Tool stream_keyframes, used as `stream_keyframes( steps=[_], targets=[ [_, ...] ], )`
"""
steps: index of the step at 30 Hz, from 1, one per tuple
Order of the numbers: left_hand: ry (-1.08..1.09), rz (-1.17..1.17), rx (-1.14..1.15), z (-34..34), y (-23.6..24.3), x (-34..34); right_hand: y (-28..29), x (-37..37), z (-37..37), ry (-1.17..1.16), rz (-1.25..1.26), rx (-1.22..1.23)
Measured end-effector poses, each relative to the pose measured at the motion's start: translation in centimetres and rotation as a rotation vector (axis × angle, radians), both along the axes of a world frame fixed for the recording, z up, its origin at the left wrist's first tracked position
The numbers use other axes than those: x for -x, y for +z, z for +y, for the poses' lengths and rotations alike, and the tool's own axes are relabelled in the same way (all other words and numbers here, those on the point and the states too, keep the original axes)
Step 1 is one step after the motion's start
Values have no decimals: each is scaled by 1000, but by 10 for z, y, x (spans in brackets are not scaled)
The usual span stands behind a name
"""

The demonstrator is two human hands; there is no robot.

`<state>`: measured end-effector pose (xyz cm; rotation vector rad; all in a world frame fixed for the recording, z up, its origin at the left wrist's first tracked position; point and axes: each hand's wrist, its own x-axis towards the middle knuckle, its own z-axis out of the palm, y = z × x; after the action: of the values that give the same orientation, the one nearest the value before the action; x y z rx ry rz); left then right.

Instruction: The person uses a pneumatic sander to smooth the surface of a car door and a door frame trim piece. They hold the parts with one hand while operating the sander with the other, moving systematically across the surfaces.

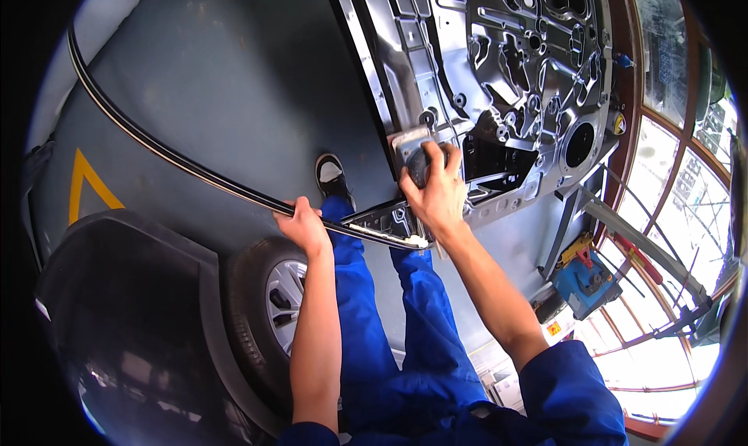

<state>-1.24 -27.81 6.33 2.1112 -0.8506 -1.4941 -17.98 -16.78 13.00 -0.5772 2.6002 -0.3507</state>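
Observation:
A bare metal car door (538,103) lies with its inner side up, and its slim black window frame (167,154) curves away to the left. My left hand (302,226) is closed around this frame near its lower corner. Over the door's near edge, my right hand (438,183) grips a sanding block (413,141) with a dark rounded grip and a pale flat plate. The fingers wrap over the grip and hide part of it. Close to the frame's corner, below my right hand, there is a whitish patch (417,241).
At the lower left stands a dark car fender (140,313) with a wheel (269,298) beside it. A metal stand (623,216) reaches out at the right, above a blue tool case (584,286). A yellow line (82,181) marks the grey floor (210,64).

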Motion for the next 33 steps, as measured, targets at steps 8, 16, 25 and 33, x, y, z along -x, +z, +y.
stream_keyframes(
  steps=[8, 16, 25, 33],
  targets=[
    [-36, 1, 16, -2, 2, 0, -8, 23, -18, 24, 12, 39],
    [-120, -42, 71, 36, 15, -17, 11, 34, -3, -112, -173, 250],
    [-531, 591, -293, 137, 56, 51, 6, 50, 12, -406, -712, 463],
    [-516, 651, -532, 131, 35, 58, -10, 58, 15, -363, -663, 441]
  ],
)
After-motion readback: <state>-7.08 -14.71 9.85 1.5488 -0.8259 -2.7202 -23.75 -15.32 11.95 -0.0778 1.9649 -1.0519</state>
